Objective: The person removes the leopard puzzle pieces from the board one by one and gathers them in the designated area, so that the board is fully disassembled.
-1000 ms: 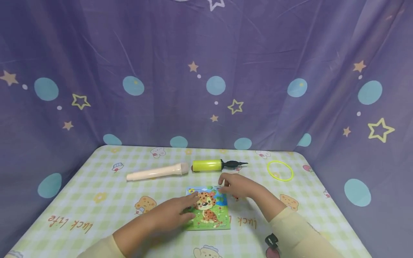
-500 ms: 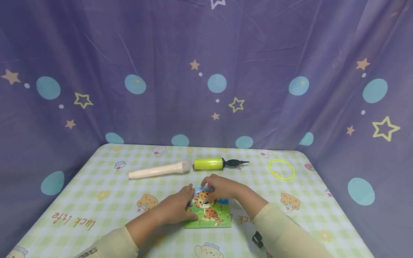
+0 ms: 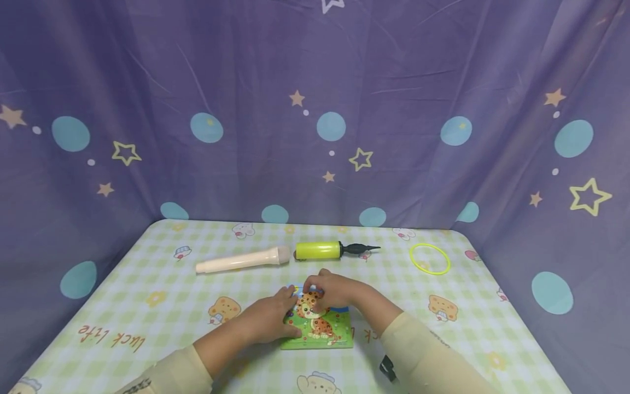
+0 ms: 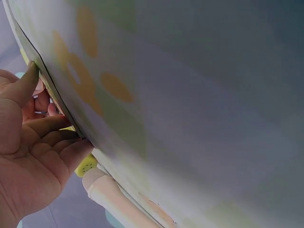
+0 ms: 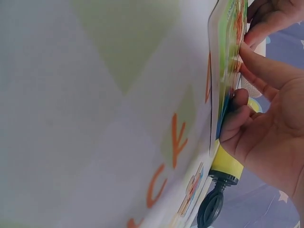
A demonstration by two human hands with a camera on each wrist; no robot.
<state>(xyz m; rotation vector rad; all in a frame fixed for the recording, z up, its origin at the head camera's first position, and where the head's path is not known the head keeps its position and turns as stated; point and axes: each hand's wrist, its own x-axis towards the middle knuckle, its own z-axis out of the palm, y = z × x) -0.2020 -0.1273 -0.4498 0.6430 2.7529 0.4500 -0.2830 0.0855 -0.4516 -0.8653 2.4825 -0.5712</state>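
Note:
A square leopard puzzle board [image 3: 325,340], green and blue with a spotted leopard, lies flat on the table near the middle. My left hand [image 3: 266,319] rests along its left edge, with the thumb on the near left part and the fingertips at the far left corner. Over the leopard's head, my right hand [image 3: 336,290] has curled fingers, and its thumb and index finger pinch at the picture. In the right wrist view the thumb and index tips touch the face of the board; whether a loose piece sits between them is hidden.
Behind the board lie a pale toy microphone [image 3: 243,261] and a yellow hand pump [image 3: 318,250] with a black nozzle. A thin yellow ring [image 3: 430,259] is at the far right. Purple curtains [image 3: 315,71] surround the back and sides of the checked tablecloth [image 3: 182,306].
My right hand has moved left from the board's far right corner onto the leopard's head, its fingers curling in. My left hand has settled against the left edge.

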